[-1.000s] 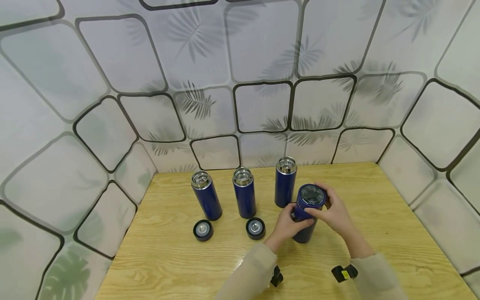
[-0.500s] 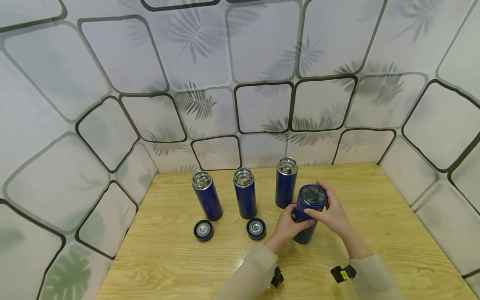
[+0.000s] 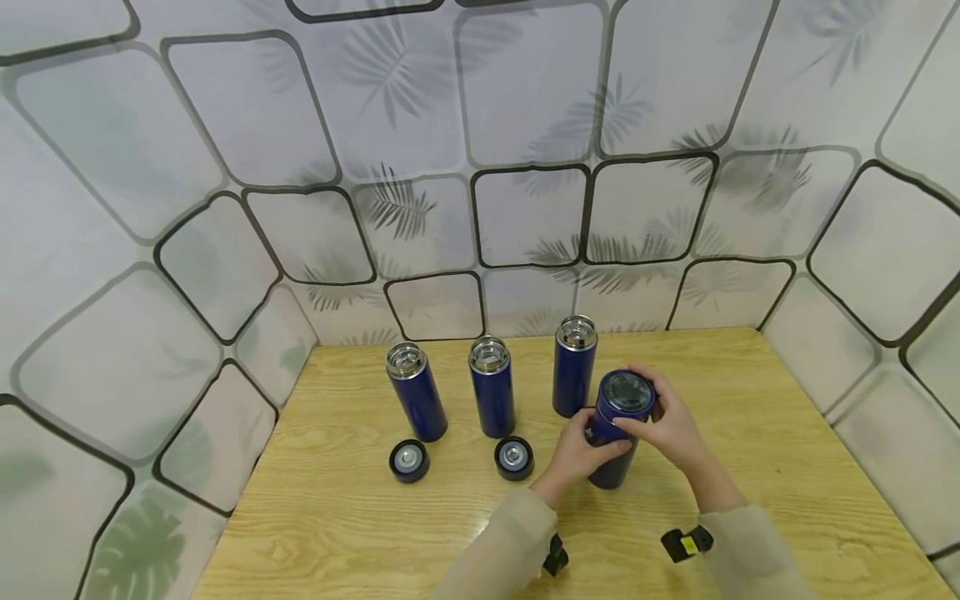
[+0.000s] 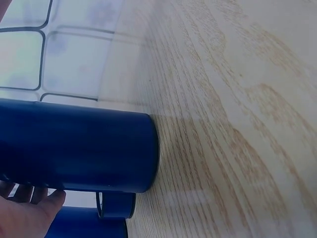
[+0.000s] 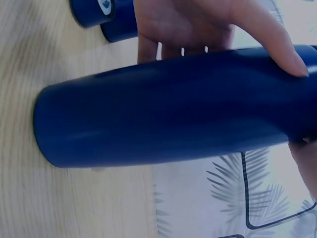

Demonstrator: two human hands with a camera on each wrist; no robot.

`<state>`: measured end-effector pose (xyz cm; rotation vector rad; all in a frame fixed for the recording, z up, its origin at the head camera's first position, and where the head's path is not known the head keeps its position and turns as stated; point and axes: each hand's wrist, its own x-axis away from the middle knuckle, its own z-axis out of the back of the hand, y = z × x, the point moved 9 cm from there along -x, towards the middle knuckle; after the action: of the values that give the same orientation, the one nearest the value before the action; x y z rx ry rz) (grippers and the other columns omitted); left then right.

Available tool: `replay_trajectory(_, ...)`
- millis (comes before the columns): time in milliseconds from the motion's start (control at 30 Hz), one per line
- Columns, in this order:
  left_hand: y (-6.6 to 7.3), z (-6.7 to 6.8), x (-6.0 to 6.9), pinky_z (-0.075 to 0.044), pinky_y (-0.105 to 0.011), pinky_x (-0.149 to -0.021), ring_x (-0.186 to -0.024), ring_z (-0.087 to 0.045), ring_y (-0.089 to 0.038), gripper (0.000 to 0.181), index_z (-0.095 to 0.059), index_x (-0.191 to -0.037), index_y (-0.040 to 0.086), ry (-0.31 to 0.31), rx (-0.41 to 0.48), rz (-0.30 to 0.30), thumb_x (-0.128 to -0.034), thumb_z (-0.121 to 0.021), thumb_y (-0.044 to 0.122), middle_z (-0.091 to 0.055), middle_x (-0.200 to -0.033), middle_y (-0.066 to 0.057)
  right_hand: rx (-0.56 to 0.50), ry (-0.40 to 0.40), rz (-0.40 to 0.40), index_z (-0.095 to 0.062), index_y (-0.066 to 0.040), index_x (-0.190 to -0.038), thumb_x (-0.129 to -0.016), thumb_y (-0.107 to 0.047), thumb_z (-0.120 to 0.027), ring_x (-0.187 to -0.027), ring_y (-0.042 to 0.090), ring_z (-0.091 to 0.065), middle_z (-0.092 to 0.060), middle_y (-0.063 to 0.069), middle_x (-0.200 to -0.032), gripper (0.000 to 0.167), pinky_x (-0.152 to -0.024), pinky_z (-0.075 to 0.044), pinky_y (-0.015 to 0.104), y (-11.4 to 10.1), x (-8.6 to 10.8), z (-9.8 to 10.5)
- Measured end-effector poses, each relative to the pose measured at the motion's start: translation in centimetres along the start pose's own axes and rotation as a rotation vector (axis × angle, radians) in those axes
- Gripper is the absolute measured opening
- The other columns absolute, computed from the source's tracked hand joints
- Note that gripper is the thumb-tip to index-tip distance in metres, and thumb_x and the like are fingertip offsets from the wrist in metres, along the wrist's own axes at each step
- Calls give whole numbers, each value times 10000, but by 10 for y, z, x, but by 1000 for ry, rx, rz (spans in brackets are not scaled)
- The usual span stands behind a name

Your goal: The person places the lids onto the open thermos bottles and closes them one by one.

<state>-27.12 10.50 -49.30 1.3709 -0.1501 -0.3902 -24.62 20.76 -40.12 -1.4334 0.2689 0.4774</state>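
Observation:
A dark blue thermos bottle point(image 3: 611, 471) stands on the wooden table at the right, with a dark-topped lid point(image 3: 628, 392) on it. My left hand point(image 3: 577, 457) grips its upper body, thumb on the near side. Round the lid, the thumb and fingers of my right hand point(image 3: 671, 425) take hold from the right. The left wrist view shows the bottle's base point(image 4: 133, 148) on the table and part of my left hand point(image 4: 29, 213). In the right wrist view, my left hand point(image 5: 193, 25) wraps the bottle point(image 5: 158, 109), its fingertips hidden behind.
Lidless blue bottles with steel rims stand at the left point(image 3: 418, 404), in the middle point(image 3: 492, 400) and behind the held one point(image 3: 572, 379). Two upturned lids lie before them, one left point(image 3: 408, 461), another nearer the middle point(image 3: 513, 458). Patterned cloth walls point(image 3: 525, 217) enclose the table.
Both hands keep their hold, and the bottle stays in place. The fingers of my right hand shift slightly round the lid.

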Motion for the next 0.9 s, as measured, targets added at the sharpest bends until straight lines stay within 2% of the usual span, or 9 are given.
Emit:
replay_trajectory(100,0,0,1,-427,-225,-731,-861,-524,-44,457,-513,-1135,81,-4,16,12,-751,-708,234,-538,-1012,71,53,84,-50,-319,35,-1279,-687,146,-656,-1005,23,-478,-437,-39,-1166,690,-788,-402,133,4,2,2)
replay_trajectory(200,1,0,1,-431,-221,-723,-855,-527,-43,448,-516,-1129,75,-5,17,-2,-753,-709,223,-540,-1007,68,107,161,-109,-279,69,-1266,-678,114,-686,-965,17,-479,-421,47,-1162,716,-759,-410,124,8,5,3)
replay_trajectory(367,2,0,1,-433,-214,-724,-852,-529,-38,446,-520,-1121,60,-1,7,-13,-748,-716,207,-544,-1003,65,149,195,-186,-201,53,-1302,-686,67,-706,-981,14,-421,-329,179,-1233,796,-768,-379,102,13,7,1)
replay_trajectory(467,1,0,1,-432,-219,-730,-858,-528,-40,450,-518,-1122,58,-1,5,-2,-748,-715,212,-544,-1008,63,96,157,-130,-169,74,-1310,-690,106,-673,-1020,16,-398,-315,152,-1253,799,-802,-353,99,10,4,0)
replay_trajectory(533,1,0,1,-429,-221,-735,-863,-526,-41,455,-516,-1124,61,-1,5,5,-749,-714,227,-544,-1008,64,-11,95,-49,-144,101,-1309,-696,158,-617,-1056,37,-410,-336,120,-1261,777,-827,-360,120,6,0,-2)
replay_trajectory(667,1,1,0,-428,-223,-730,-858,-519,-41,461,-516,-1122,57,4,-15,-7,-745,-714,234,-546,-997,57,-266,-93,74,-136,88,-1333,-730,205,-528,-1115,101,-436,-387,70,-1293,729,-857,-389,196,-2,-4,-7)
replay_trajectory(767,1,1,-1,-428,-219,-715,-842,-518,-40,462,-521,-1119,51,5,-33,-27,-740,-719,225,-553,-992,42,-322,-166,70,-207,12,-1354,-765,157,-536,-1093,115,-467,-436,20,-1258,690,-846,-404,214,-1,-4,-8)
replay_trajectory(833,1,0,-2,-428,-217,-706,-835,-517,-38,461,-522,-1119,47,5,-45,-39,-740,-720,220,-555,-993,35,-310,-168,48,-253,-34,-1354,-775,130,-552,-1068,111,-483,-458,4,-1222,672,-833,-413,215,1,-3,-7)
replay_trajectory(900,0,0,-2,-428,-216,-702,-831,-517,-36,463,-523,-1121,48,8,-47,-42,-740,-722,221,-556,-993,35,-283,-135,16,-304,-70,-1342,-766,124,-569,-1035,104,-503,-479,-10,-1186,663,-812,-426,213,4,-2,-6)
